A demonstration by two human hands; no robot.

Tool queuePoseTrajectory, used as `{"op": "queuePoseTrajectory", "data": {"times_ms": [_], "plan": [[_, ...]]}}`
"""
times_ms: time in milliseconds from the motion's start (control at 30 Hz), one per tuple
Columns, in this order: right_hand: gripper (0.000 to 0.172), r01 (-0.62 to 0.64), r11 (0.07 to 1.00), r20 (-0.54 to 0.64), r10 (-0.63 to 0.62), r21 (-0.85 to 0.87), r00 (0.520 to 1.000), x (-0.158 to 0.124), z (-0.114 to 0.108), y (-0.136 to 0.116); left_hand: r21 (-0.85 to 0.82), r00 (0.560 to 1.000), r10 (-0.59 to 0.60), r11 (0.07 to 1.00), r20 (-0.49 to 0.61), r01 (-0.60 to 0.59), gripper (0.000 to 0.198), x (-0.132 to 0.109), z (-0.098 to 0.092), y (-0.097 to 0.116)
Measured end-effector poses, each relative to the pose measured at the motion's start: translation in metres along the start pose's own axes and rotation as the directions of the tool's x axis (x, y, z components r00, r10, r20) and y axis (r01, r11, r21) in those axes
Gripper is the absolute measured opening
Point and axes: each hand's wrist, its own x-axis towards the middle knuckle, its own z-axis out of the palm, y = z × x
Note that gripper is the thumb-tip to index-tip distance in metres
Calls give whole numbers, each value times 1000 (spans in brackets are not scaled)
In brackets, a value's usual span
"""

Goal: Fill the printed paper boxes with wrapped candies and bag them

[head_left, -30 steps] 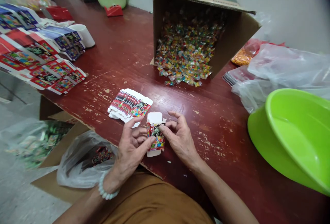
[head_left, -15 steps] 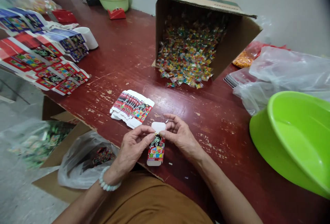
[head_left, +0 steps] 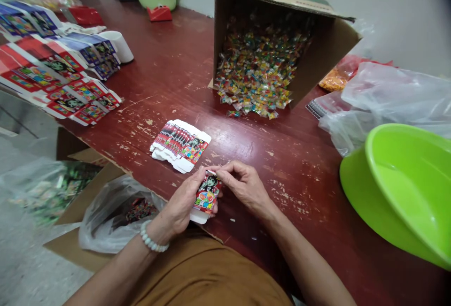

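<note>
A small red printed candy box (head_left: 207, 194) lies in my left hand (head_left: 183, 200), whose fingers wrap round it from the left and underneath. My right hand (head_left: 243, 184) pinches the box's far end, where the top flap is folded down. At the near end a white flap sticks out. Just beyond my hands, a fanned stack of flat red cartons (head_left: 181, 144) rests on the table (head_left: 155, 80). Farther back, a large cardboard box (head_left: 320, 69) on its side spills small wrapped candies (head_left: 255, 80) onto the table.
Bundled red cartons (head_left: 66, 95) and blue cartons (head_left: 95, 55) stand at the left beside a white roll (head_left: 121, 47). A bright green basin (head_left: 387, 193) fills the right side, near plastic bags (head_left: 391, 95). Below the table edge sits a plastic-lined carton (head_left: 102, 221).
The top flap, upright before, is now folded down. My left hand has shifted from pinching the box's top to wrapping round its side, and the box is lifted and tilted.
</note>
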Motion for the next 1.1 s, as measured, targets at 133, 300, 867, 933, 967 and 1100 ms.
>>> {"op": "queuePoseTrajectory", "data": {"times_ms": [133, 300, 867, 933, 967, 1100], "plan": [[17, -163, 981, 63, 157, 109, 986, 8, -1, -6, 91, 997, 71, 994, -33, -68, 59, 2, 2, 0], [18, -248, 956, 57, 242, 158, 969, 14, -4, -13, 107, 996, 88, 990, 31, -91, 64, 0, 0, 2], [12, 144, 927, 45, -137, -347, 990, 11, -11, -17, 69, 997, 74, 995, 29, -76, 54, 7, -5, -3], [11, 104, 969, 91, -86, -225, 992, 13, -13, -19, 73, 997, 66, 995, 32, -68, 54, 7, -4, 0], [13, 100, 980, 120, -80, -173, 990, 13, -14, -20, 73, 998, 58, 995, 33, -60, 53, 7, -4, 1], [10, 161, 972, 153, -136, -170, 979, 2, -8, -18, 50, 998, 67, 996, 6, -67, 54, 5, 0, 0]]}}
